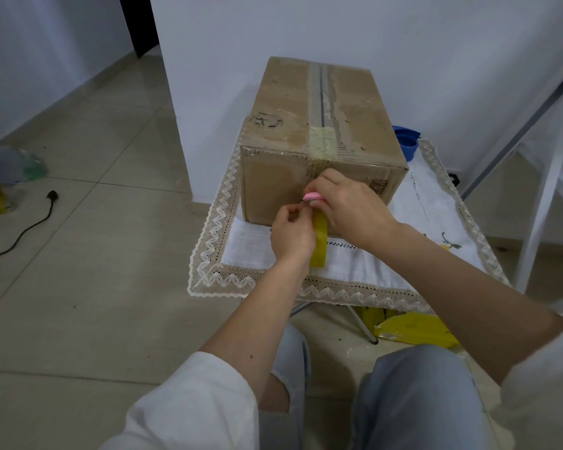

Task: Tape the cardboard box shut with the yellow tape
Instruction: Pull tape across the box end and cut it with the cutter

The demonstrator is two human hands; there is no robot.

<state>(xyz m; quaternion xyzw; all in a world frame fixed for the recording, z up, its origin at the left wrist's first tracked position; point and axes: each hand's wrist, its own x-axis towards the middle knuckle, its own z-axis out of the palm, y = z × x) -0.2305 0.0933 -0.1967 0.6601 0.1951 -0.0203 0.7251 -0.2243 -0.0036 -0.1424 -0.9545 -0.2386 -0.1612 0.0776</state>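
Note:
A closed cardboard box (319, 125) stands on a small table draped with a white lace-edged cloth (251, 241). A strip of yellow tape (321, 142) runs over the top seam and down the near face. My left hand (291, 233) grips the yellow tape roll (319, 243) in front of the box, its fingertips pinching near the stretched tape. My right hand (351, 206) holds a small pink tool (312, 197) against the tape at the box's near face; most of the tool is hidden by the fingers.
A blue object (405, 141) sits behind the box on the right. Yellow packaging (413, 329) lies on the tiled floor under the table. A black cord with plug (43, 212) trails at left. A white metal frame (540, 177) leans at right.

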